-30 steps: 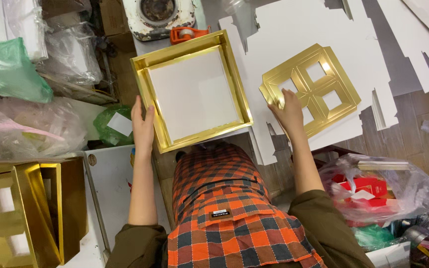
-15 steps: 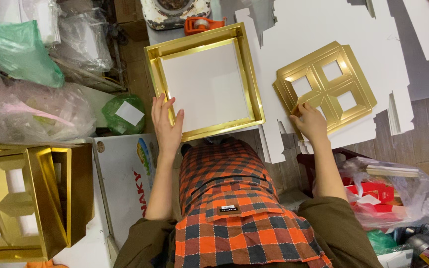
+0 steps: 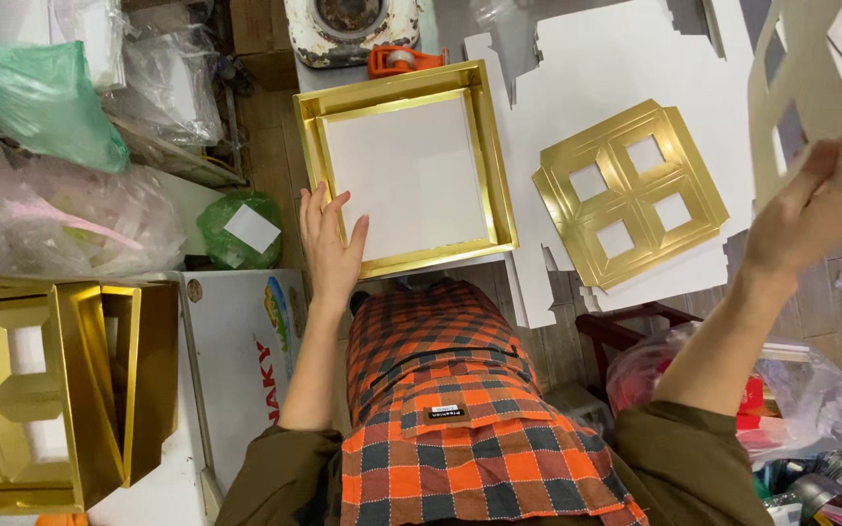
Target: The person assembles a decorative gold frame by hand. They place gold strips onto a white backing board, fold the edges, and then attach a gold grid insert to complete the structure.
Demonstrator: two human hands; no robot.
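Your left hand (image 3: 328,244) lies flat with fingers spread on the near left rim of the gold tray (image 3: 406,166), pressing down, seemingly to steady it on the bench (image 3: 577,58). Your right hand (image 3: 811,219) is raised off to the right, pinching a pale cardboard cut-out (image 3: 821,88) with square windows, its plain side showing. Between your hands, just right of the tray, lies a gold four-window insert (image 3: 631,195), flat and shiny

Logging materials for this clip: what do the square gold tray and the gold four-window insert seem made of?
Square gold tray: likely foil-laminated cardboard, glossy mirror-like rim, matte white floor. Gold four-window insert: thin metallic-gold card, die-cut, with creased fold lines. The left hand rests on the tray's edge.
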